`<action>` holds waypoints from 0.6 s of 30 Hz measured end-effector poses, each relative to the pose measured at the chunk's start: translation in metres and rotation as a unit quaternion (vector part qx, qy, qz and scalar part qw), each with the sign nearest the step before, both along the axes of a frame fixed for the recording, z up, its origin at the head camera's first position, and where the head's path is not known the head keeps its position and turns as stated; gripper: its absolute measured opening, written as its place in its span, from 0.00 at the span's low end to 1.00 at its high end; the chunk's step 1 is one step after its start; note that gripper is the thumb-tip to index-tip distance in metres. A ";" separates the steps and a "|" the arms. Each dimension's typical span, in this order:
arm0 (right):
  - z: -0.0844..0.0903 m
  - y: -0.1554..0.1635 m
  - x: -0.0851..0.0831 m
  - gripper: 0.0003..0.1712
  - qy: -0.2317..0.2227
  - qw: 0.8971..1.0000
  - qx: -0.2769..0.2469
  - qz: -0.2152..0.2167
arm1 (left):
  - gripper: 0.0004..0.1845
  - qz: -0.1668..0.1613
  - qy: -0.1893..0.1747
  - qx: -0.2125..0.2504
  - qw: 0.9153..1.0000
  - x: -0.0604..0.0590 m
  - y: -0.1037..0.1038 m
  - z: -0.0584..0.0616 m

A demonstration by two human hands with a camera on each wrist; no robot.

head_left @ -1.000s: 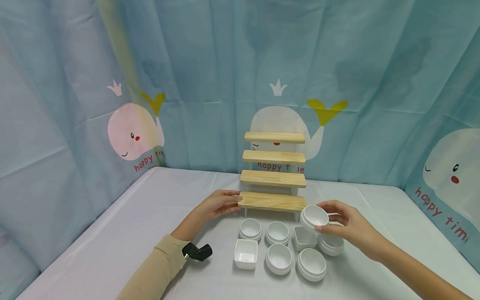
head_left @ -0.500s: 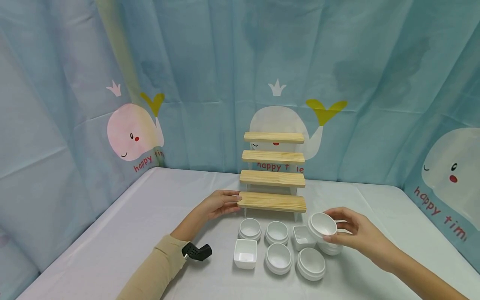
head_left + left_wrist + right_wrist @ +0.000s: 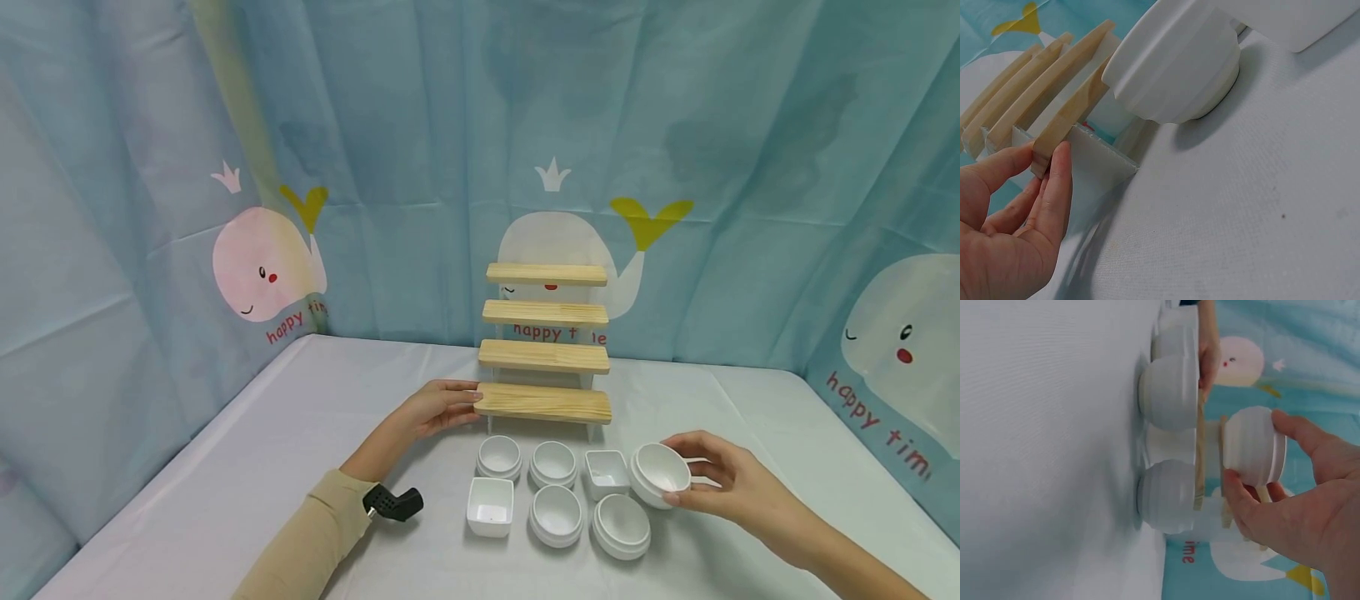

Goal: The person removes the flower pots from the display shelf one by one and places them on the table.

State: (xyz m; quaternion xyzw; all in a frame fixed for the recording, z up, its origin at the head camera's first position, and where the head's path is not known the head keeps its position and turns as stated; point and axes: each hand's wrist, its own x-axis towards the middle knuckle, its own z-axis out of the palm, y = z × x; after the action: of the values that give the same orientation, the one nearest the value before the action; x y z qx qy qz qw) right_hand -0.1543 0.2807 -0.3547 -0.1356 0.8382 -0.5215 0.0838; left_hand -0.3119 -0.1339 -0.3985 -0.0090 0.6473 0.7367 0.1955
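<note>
My left hand (image 3: 441, 408) pinches the left end of the lowest wooden board (image 3: 1072, 115) of a four-tier display stand, thumb on one face and fingers on the other. A round white bowl (image 3: 660, 473) is in my right hand (image 3: 723, 479), gripped between thumb and fingers. The right wrist view shows this held bowl (image 3: 1254, 447) raised off the table, apart from another round bowl (image 3: 1166, 497) standing there. From the head view the held bowl hides that lower one. Just left of it stands a square white bowl (image 3: 607, 473).
Round white bowls (image 3: 557, 515) and another square bowl (image 3: 491, 507) stand in front of the stand on the white tablecloth (image 3: 390, 367). A blue whale-print curtain (image 3: 405, 167) hangs behind. A black device (image 3: 393, 504) sits on my left wrist.
My right hand has moved right and toward me with the round bowl, which now covers the bowl beneath it in the head view. My left hand stays on the board.
</note>
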 end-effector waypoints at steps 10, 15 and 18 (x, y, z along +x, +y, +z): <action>-0.014 0.019 0.004 0.30 0.015 0.999 -0.014 0.032 | 0.27 0.004 -0.003 0.003 1.000 0.001 0.000 0.000; -0.021 0.024 0.005 0.30 0.017 0.999 -0.012 0.041 | 0.27 0.004 -0.005 0.002 1.000 0.001 0.000 0.000; -0.024 0.026 0.005 0.30 0.021 0.998 -0.013 0.051 | 0.27 0.005 -0.005 0.001 1.000 0.001 0.000 0.000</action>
State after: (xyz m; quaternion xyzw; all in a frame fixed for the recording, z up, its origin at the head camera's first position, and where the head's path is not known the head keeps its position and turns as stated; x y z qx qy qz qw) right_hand -0.1490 0.3070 -0.3789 -0.1906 0.8247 -0.5248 0.0905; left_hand -0.3111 -0.1342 -0.3981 -0.0160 0.6455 0.7382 0.1952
